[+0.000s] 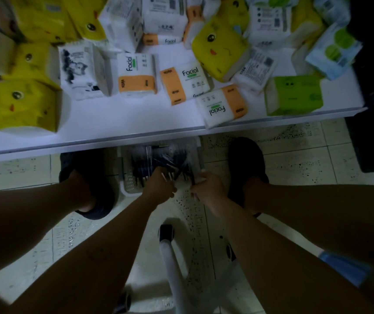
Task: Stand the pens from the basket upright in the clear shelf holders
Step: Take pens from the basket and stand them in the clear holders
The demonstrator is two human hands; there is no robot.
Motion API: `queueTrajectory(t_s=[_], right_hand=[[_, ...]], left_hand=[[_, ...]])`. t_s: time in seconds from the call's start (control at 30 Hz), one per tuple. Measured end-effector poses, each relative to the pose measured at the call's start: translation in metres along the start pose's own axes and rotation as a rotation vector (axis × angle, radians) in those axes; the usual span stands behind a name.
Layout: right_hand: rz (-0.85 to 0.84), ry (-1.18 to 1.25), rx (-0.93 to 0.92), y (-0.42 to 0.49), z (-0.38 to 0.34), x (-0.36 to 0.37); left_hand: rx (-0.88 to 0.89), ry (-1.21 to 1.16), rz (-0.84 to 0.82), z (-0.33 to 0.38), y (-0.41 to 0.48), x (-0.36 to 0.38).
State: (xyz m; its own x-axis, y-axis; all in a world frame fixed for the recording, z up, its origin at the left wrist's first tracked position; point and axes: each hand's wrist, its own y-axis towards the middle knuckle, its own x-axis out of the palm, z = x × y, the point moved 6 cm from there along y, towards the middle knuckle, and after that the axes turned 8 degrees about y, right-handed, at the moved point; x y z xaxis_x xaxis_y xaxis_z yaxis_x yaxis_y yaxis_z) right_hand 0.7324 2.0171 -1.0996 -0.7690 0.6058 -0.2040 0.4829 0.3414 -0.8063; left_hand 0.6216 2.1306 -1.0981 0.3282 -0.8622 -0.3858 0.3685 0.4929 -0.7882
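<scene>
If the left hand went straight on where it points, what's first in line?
Likely the pens heaped in the basket, just ahead of the left hand; past them, the basket's far wall under the shelf. Depth is unclear.

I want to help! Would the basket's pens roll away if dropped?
Probably: the pens look thin and round, and the tiled floor looks smooth. Likely stiff and light, as the left hand holds a few together.

Dark pens (159, 160), grey basket (130, 188)
</scene>
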Motion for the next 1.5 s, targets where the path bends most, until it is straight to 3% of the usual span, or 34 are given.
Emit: queueTrajectory(t_s=[0.27,0.47,0.63,0.87,1.03,1.33,1.5], right_hand=[[-0.007,-0.041,-0.044,-0.026,-0.015,-0.009],[0.009,-0.04,-0.303,-0.07,-0.074,-0.025],[0.106,-0.012,-0.4,-0.109,-0.105,-0.045],[0.145,0.057,-0.583,-0.173,-0.153,-0.065],[0.135,0.102,-0.79,-0.224,-0.19,-0.074],[0.18,0.192,-1.047,-0.302,-0.248,-0.089],[0.169,0.249,-1.129,-0.344,-0.279,-0.102]], left_hand=[[0.013,-0.095,-0.162,0.014,-0.037,-0.001],[0.178,-0.109,-0.013,0.054,-0.073,-0.023],[0.377,-0.147,0.154,0.081,-0.113,-0.048],[0.512,-0.419,0.152,0.129,-0.177,-0.078],[0.619,-0.242,0.315,0.164,-0.217,-0.107],[0.954,-0.352,0.46,0.22,-0.31,-0.145],[0.961,-0.517,0.438,0.248,-0.345,-0.163]])
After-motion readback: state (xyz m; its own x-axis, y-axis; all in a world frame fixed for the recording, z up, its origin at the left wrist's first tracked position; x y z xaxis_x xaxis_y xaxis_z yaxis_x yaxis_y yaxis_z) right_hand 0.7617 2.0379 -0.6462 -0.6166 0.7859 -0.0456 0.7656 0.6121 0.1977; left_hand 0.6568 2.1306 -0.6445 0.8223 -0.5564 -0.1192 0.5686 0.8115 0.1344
